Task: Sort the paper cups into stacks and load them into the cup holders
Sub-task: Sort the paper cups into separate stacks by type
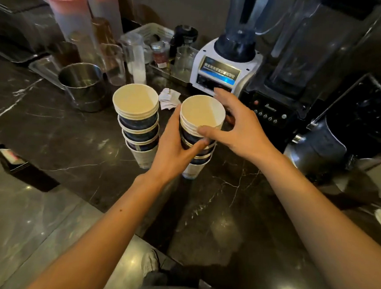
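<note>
Dark marble with pale veins covers the desk (59,137), glossy under spots of ceiling light. Two stacks of paper cups stand upright near its middle, just beside each other: the left stack (140,124) stands free, while the right stack (199,131) is gripped from both sides. The left hand (173,152) wraps its lower cups with fingers curled around the side, and the right hand (236,127) clasps the rim of the top cup between thumb and fingers. Behind the stacks sit a steel pot (82,85), clear jugs, a crumpled paper slip (168,98), a white blender (227,64) and a black blender (283,87). A black tray (25,168) lies at the left edge.
</note>
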{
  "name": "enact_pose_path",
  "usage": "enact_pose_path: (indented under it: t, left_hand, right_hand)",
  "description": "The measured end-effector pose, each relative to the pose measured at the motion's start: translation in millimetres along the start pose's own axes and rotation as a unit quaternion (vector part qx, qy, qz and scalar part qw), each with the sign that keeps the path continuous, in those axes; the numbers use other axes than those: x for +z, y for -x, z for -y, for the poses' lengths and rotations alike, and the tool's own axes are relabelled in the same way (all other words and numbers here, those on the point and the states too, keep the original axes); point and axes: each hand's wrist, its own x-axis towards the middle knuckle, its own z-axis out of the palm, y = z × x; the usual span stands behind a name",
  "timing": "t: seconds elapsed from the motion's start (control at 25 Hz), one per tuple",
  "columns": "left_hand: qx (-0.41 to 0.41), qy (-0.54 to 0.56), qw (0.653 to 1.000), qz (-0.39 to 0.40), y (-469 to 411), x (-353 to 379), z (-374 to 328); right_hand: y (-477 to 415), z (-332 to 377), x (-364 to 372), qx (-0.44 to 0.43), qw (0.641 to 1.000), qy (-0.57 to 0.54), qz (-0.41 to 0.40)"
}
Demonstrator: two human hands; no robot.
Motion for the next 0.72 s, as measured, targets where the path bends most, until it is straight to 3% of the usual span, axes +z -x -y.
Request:
enact_pose_path:
  t: [0.32, 0.56, 0.72]
  left_hand:
    - [0.002, 0.080, 0.996, 0.047, -12, 2, 24]
    - [0.012, 0.073, 0.996, 0.059, -6, 11, 17]
    - [0.008, 0.050, 0.998, 0.048, -8, 14, 20]
  right_hand:
    - [9, 1, 7, 0.033, 0.994, 0.027, -0.102]
    - [22, 14, -15, -0.017, 0.981, -0.036, -0.191]
    - [36, 26, -57, -0.066, 0.947, -0.104, -0.297]
